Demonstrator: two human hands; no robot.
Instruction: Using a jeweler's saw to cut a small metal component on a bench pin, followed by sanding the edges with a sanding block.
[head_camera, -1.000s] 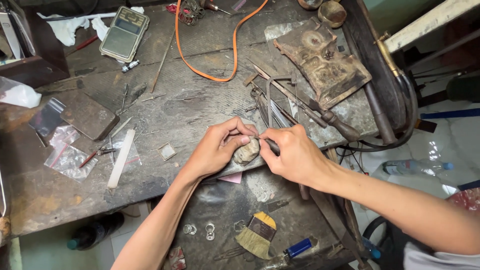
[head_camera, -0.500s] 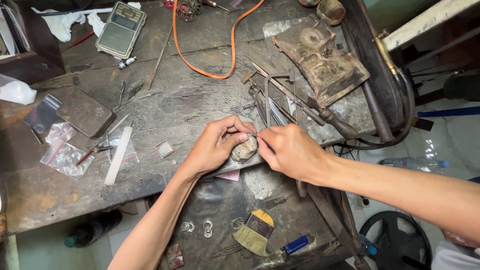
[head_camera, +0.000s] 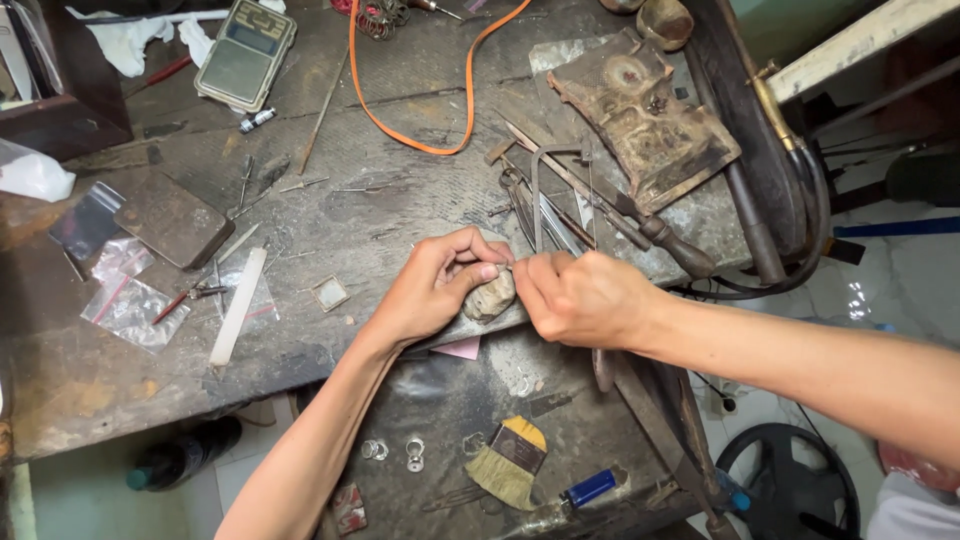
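My left hand (head_camera: 432, 290) curls around a small pale lump (head_camera: 489, 297) at the bench (head_camera: 400, 200) edge, fingers closed on it. My right hand (head_camera: 575, 297) meets it from the right, fingertips pinched together; what they grip, I cannot tell. Clear plastic bags (head_camera: 125, 300) lie far left beside a white stick (head_camera: 237, 306). A grey scale (head_camera: 245, 52) sits top left, an orange cable (head_camera: 430, 100) looping past.

An orange cable (head_camera: 440, 110) loops over the grey, stained counter (head_camera: 400, 210). The brush (head_camera: 510, 462) has a yellow tip, the lighter (head_camera: 590, 487) is blue, and the stone (head_camera: 490, 297) is mottled beige-grey.
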